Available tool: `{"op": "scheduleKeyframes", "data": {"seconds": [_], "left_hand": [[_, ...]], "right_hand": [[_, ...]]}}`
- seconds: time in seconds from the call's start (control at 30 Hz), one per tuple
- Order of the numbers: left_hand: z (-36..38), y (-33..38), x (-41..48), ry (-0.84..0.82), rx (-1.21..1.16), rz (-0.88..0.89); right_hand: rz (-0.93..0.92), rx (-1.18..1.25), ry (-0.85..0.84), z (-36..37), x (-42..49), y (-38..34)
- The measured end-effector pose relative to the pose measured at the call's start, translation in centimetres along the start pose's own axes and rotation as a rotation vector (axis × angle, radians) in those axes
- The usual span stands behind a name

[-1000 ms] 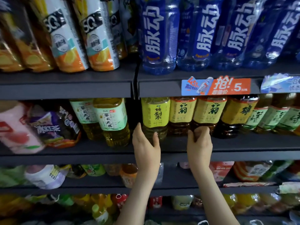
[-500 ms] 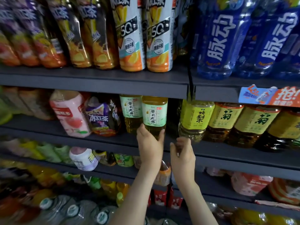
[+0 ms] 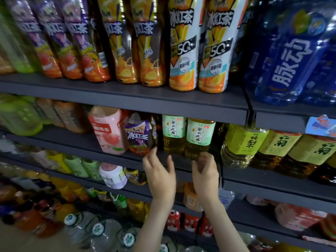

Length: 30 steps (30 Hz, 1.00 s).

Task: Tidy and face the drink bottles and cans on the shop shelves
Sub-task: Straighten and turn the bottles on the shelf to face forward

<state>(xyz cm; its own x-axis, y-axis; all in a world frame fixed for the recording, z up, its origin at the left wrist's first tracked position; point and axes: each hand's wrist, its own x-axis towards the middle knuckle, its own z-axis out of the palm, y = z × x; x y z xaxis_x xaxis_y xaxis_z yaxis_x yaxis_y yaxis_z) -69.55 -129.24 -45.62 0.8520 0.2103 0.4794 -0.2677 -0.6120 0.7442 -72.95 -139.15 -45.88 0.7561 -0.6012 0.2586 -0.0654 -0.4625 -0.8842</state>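
So our left hand (image 3: 160, 177) and right hand (image 3: 205, 176) both hover empty, fingers loose, at 6 o'clock from the two pale-green-labelled clear plastic tea bottles (image 3: 173, 132).

A single head-worn wide-angle camera faces the drink shelves (image 3: 127, 106) from close up, tilted slightly downward. Both forearms enter from the bottom edge. The left margin is blurred, perhaps by head motion.

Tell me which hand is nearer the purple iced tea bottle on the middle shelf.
Left. The left hand sits just below and right of the purple iced tea bottle; the right hand is farther right, below a green-label tea bottle.
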Motion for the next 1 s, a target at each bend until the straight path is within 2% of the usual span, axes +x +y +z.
{"op": "scheduleKeyframes", "data": {"seconds": [0.1,0.2,0.27,0.5,0.7,1.0], "left_hand": [[-2.6,-4.1,2.5,0.117,-0.009,-0.109],[-4.6,-7.9,6.2,0.139,0.006,-0.133],[-5.9,-9.8,8.7,0.097,-0.030,-0.131],[-8.0,-14.3,15.0,-0.223,-0.095,-0.019],[-7.1,-14.7,16.5,-0.235,-0.208,-0.021],[-6.7,-14.6,16.1,-0.235,-0.201,-0.007]], "right_hand": [[0.010,0.014,-0.033,3.0,-1.6,-1.9],[0.007,0.016,-0.036,7.1,-2.4,-3.9],[-0.002,0.038,0.003,10.2,-2.6,-5.6],[0.083,0.075,0.278,19.2,-2.7,-9.6],[0.069,-0.048,0.469,23.0,-0.9,-9.6],[0.096,-0.107,0.415,22.7,0.9,-9.0]]}}
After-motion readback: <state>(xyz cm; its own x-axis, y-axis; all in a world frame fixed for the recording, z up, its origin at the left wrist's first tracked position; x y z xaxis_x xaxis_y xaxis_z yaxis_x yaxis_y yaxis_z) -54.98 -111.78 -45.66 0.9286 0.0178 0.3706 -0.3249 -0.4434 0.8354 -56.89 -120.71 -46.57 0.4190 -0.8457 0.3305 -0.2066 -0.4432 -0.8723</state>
